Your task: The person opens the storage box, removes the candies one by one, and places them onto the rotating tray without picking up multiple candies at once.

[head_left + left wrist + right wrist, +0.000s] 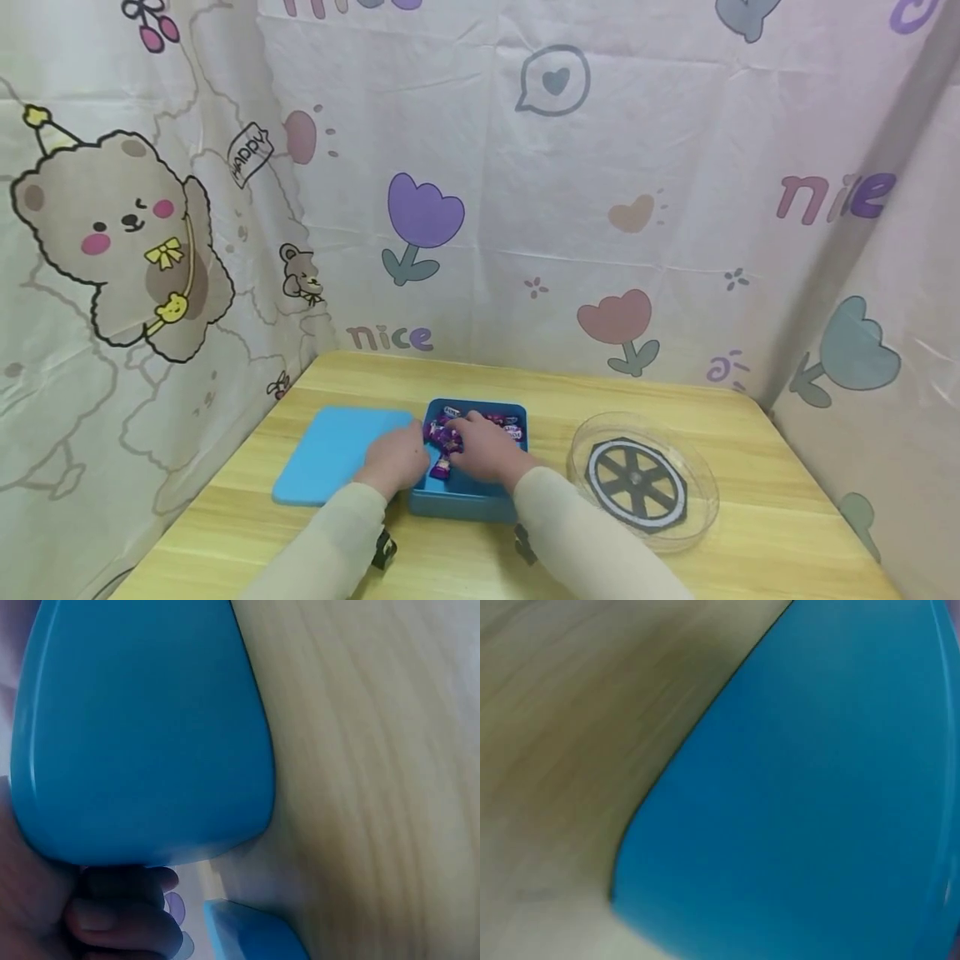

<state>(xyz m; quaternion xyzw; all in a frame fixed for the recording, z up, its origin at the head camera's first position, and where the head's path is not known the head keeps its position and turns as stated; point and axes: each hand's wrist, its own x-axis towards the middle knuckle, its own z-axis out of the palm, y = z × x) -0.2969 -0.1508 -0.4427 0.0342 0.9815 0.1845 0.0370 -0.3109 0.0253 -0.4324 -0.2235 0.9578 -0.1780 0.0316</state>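
A blue rectangular box stands on the table with several purple-wrapped candies inside. My left hand holds the box at its left side. In the left wrist view its curled fingers lie against the end of the box wall. Over the box, my right hand reaches in among the candies, its fingertips at the pile. Whether it pinches a candy is hidden. Only the box's outer wall and the table show in the right wrist view; the right hand's fingers are out of sight there.
A light blue lid lies flat left of the box. To the right stands a clear round dish with a dark spoked wheel pattern. The wooden table is edged by printed curtains behind and at both sides.
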